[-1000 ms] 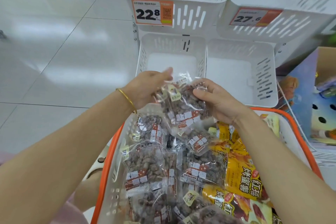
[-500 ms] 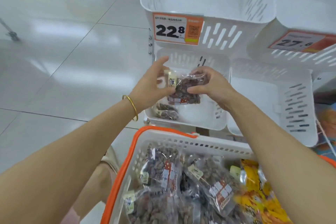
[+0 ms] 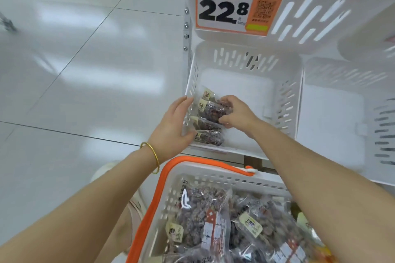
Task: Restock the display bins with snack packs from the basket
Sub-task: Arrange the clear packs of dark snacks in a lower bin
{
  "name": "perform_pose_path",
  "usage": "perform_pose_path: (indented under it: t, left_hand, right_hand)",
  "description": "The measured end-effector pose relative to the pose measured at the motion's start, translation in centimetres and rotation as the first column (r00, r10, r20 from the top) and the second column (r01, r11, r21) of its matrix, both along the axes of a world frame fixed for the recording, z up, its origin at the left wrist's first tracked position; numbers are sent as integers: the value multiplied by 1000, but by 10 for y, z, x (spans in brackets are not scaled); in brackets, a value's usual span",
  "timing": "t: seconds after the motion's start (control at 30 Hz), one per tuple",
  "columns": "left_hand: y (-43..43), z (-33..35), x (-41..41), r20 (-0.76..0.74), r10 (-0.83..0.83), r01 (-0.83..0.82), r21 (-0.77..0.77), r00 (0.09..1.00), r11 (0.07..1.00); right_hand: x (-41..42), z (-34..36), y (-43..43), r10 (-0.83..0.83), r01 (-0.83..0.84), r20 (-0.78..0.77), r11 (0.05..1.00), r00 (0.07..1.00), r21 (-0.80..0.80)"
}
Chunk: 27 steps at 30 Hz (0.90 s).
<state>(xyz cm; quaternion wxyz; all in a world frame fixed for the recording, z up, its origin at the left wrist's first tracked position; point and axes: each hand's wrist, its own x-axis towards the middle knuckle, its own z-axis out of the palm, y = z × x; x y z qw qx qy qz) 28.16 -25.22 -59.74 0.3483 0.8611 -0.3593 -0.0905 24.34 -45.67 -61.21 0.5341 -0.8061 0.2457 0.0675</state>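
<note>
Both hands are down at the lower bin (image 3: 245,60) on the left side of the rack. Right hand (image 3: 237,113) is inside it, fingers curled round a clear snack pack (image 3: 211,110) full of dark reddish-brown bits, pinching it between thumb and fingers. That pack sits on top of a little row of the same packs (image 3: 210,136) lined up along the bin's left wall, yellowish labels pointing left. Left hand (image 3: 173,121) isn't gripping anything: fingers spread and fairly straight, laid against the outside of that left wall, thumb near the front corner. Gold bangle (image 3: 152,156) on that wrist.

Right below, close to the camera, is the basket (image 3: 162,188), white with an orange rim, loaded with more packs (image 3: 203,215) of the same stuff, plus a bit of yellow packaging at the far right edge. Above the lower bin hangs an upper bin (image 3: 320,17) with an orange price tag (image 3: 237,4) reading 22.8. Another white bin (image 3: 333,113) sits just beside the lower one on the right. Shiny pale floor tiles (image 3: 74,70) off to the left.
</note>
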Motion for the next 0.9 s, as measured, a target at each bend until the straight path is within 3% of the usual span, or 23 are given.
perform_pose_path:
  t: [0.07,0.2,0.43,0.7,0.9]
  left_hand:
    - [-1,0,-1,0,14,-14,-19,1000,1000]
    - [-1,2,-2,-11,19,-19,-36,1000,999]
    - [1,4,-5,-44,19,-20,-27,999,999]
    - [2,8,-8,-113,39,-47,-70,993,996]
    - [2,10,-9,-113,39,-45,-55,993,997]
  right_hand:
    - [-3,3,0,13,-13,32,1000,999,0]
    - [-6,0,9,98,-59,153,970,983,-236]
    - [-6,8,0,218,-222,-40,956,975,-192]
    - [-8,-4,10,310,-229,96,847,946,-480]
    - [-4,-1,9,291,-267,5,882,957,-388]
